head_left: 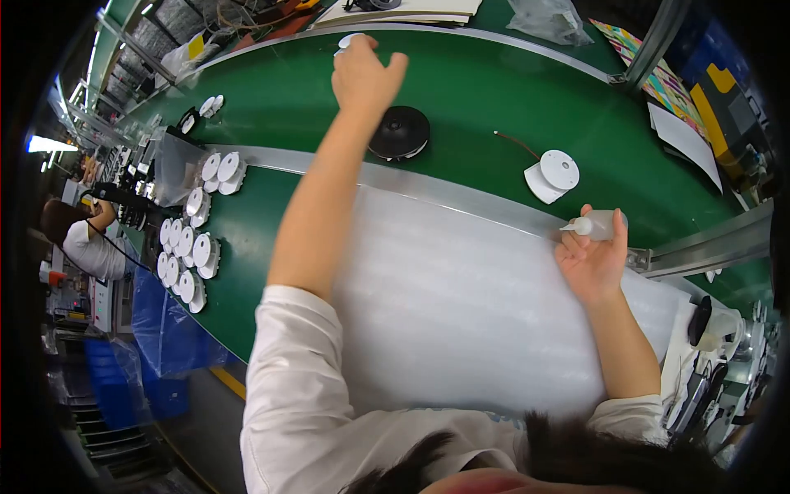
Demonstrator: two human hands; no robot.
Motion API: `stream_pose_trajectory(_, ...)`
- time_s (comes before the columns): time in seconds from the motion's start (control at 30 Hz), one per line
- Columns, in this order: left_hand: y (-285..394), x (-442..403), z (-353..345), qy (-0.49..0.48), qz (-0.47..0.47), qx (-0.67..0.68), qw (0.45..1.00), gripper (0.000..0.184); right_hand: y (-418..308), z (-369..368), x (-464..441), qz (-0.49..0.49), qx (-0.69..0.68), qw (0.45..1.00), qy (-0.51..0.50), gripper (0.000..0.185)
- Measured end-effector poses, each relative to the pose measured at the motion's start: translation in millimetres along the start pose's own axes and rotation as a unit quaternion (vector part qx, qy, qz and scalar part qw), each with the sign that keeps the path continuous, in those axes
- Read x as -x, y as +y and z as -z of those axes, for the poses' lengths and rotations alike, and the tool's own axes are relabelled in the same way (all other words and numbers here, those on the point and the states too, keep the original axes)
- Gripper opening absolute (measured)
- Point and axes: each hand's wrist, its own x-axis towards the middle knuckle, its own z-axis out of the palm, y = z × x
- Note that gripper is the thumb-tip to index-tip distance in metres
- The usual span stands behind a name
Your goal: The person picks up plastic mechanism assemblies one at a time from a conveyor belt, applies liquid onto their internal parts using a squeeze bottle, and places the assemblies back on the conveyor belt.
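Note:
My left hand (364,81) reaches to the far side of the green bench, its fingers closed on a white part (349,40) that is mostly hidden by them. Below that hand sits a black round disc-shaped unit (401,132). On the right, my right hand (591,267) is turned palm up with a small translucent squeeze bottle (598,225) gripped in it, the pointed nozzle facing left. Just beyond the bottle lies a white round unit (560,170) with a thin dark-red wire trailing from it.
Several white round units (187,247) stand grouped at the left bench end. A whitish sheet (461,305) covers the near work surface. Metal posts (712,240) rise at the right. Tools (699,395) lie at lower right. Another person (89,247) sits at far left.

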Motion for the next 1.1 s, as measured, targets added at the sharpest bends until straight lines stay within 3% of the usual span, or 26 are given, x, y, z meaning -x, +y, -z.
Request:
stream_pose_trajectory(0.1,-52.0,-20.1,-41.6,-0.089,0.016,-0.104,0.990,0.058,-0.2,0.3,-0.2,-0.013,-0.015,1.000,-0.013,0.038)
stream_pose_trajectory(0.13,-61.9,-24.4,-46.5,-0.098,0.017,-0.105,0.990,0.058,-0.3,0.1,-0.9,-0.012,-0.005,1.000,-0.019,0.038)
stream_pose_trajectory(0.2,-75.9,-29.8,-62.3,-0.162,0.104,-0.105,0.976,0.066,0.6,2.5,0.7,-0.007,0.003,1.000,-0.013,0.039)
stream_pose_trajectory(0.3,-90.6,-31.3,-85.2,-0.185,0.125,-0.097,0.970,0.073,-0.9,6.0,1.4,-0.018,-0.007,0.999,-0.041,0.041)
stream_pose_trajectory(0.47,-94.0,-37.2,-89.6,-0.179,0.146,-0.068,0.971,0.067,1.8,6.0,3.1,-0.011,0.013,0.999,-0.046,0.042)
stream_pose_trajectory(0.6,-103.3,-46.0,-95.5,-0.239,0.072,-0.114,0.962,0.058,0.5,4.0,3.6,-0.009,0.011,1.000,-0.024,0.041)
stream_pose_trajectory(0.8,-84.3,-51.4,-97.6,-0.331,0.110,-0.100,0.932,0.053,0.9,5.6,3.2,-0.011,0.018,0.999,-0.030,0.040)
stream_pose_trajectory(0.87,-92.4,-54.7,-102.9,-0.321,0.089,-0.084,0.939,0.058,0.8,6.0,1.3,-0.006,0.024,0.999,-0.030,0.039)
stream_pose_trajectory(0.93,-87.8,-49.3,-95.2,-0.221,0.126,-0.091,0.963,0.068,2.3,4.8,1.9,-0.009,0.025,0.999,-0.028,0.038)
stream_pose_trajectory(0.97,-85.3,-49.5,-85.3,-0.231,0.132,-0.077,0.961,0.079,3.3,5.5,2.3,-0.007,0.025,0.999,-0.026,0.038)
stream_pose_trajectory(1.07,-101.1,-49.0,-73.4,-0.244,0.114,-0.038,0.962,0.085,2.5,6.0,3.5,-0.010,0.035,0.998,-0.051,0.038)
stream_pose_trajectory(1.1,-109.0,-48.8,-69.8,-0.237,0.068,-0.075,0.966,0.090,2.5,4.8,3.5,-0.010,0.034,0.998,-0.049,0.037)
